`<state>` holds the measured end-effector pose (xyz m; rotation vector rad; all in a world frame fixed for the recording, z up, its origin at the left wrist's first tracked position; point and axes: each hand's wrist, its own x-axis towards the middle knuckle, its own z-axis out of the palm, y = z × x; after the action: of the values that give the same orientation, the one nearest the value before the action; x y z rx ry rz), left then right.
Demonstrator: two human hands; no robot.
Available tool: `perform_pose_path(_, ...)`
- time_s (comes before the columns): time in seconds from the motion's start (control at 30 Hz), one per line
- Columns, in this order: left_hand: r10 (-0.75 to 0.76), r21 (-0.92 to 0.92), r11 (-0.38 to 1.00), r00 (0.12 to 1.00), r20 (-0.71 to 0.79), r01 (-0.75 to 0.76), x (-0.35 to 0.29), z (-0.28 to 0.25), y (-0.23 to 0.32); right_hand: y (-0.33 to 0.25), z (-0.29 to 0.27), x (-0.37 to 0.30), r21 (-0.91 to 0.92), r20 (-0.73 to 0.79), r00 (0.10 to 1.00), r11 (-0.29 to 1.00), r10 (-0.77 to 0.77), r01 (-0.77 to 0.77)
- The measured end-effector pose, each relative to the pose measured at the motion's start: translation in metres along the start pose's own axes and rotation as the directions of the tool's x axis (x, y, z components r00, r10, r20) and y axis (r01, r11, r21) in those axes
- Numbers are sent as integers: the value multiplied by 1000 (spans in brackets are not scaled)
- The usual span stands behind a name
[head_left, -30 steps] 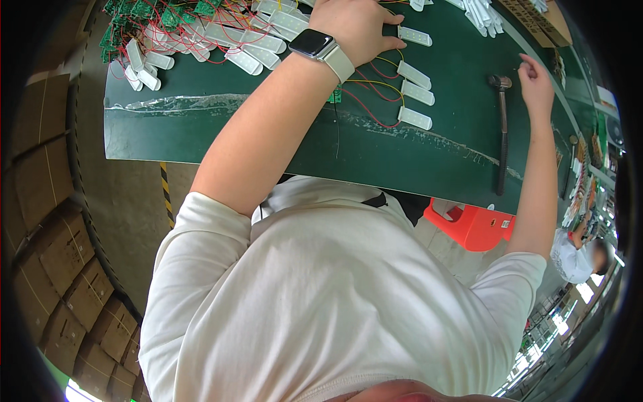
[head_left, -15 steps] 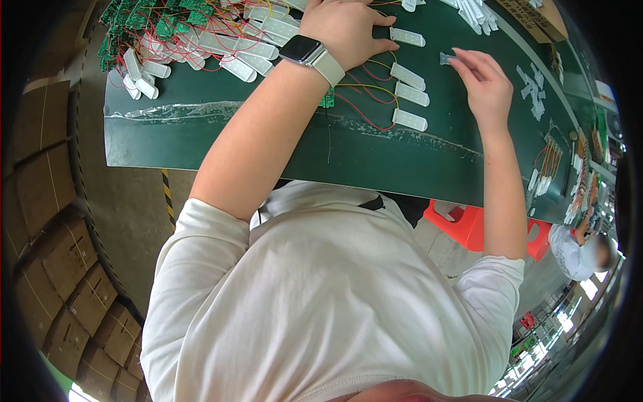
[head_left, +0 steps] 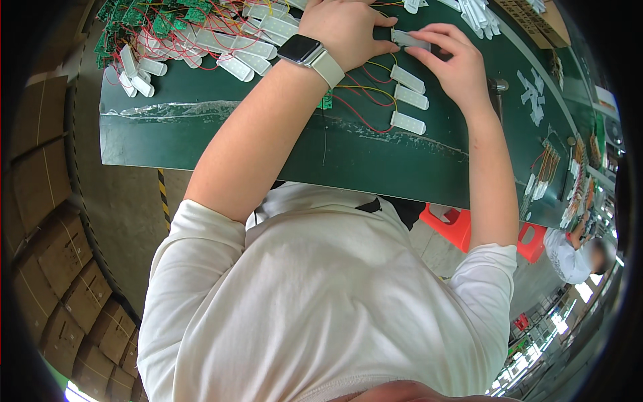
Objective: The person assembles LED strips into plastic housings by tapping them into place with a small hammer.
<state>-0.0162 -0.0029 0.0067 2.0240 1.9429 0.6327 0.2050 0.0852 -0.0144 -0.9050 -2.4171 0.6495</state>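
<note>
My left hand (head_left: 345, 30), with a watch on the wrist, rests at the top of the table. Its thumb and a finger are spread on either side of the wired end of a white light module (head_left: 400, 36). My right hand (head_left: 455, 60) is at the other end of that module. Its thumb and fingers close on a small clear plastic piece (head_left: 418, 43) held over the module. Below lie several similar white modules (head_left: 410, 97) in a column, joined to red and yellow wires. A small green circuit board (head_left: 325, 100) shows beside my left forearm.
A pile of green circuit boards (head_left: 130, 27) and wired white modules (head_left: 234, 67) covers the far left. White strips (head_left: 479, 17), a cardboard box (head_left: 532, 20), clear pieces (head_left: 533, 97) and a dark-handled tool (head_left: 498, 87) lie right. Red stools (head_left: 449, 228) stand below; cartons are stacked left.
My right hand has moved left and up with the clear piece, from bare table to the module beside my left hand. The left hand has stayed nearly still. The dark tool has come into view.
</note>
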Motion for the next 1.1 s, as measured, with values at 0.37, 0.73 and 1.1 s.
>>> perform_pose_path(0.37,7,7,1000,1000,-24,-6,3,9,-4,8,-1,14,-47,101,994,998,40,-35)
perform_pose_path(0.73,-2,-3,1000,1000,-15,2,0,2,-1,8,-1,16,-122,119,992,992,30,-16)
perform_pose_path(1.1,11,-5,1000,1000,-12,-11,-1,4,-4,-9,-45,-10,-258,2,1000,966,-23,23)
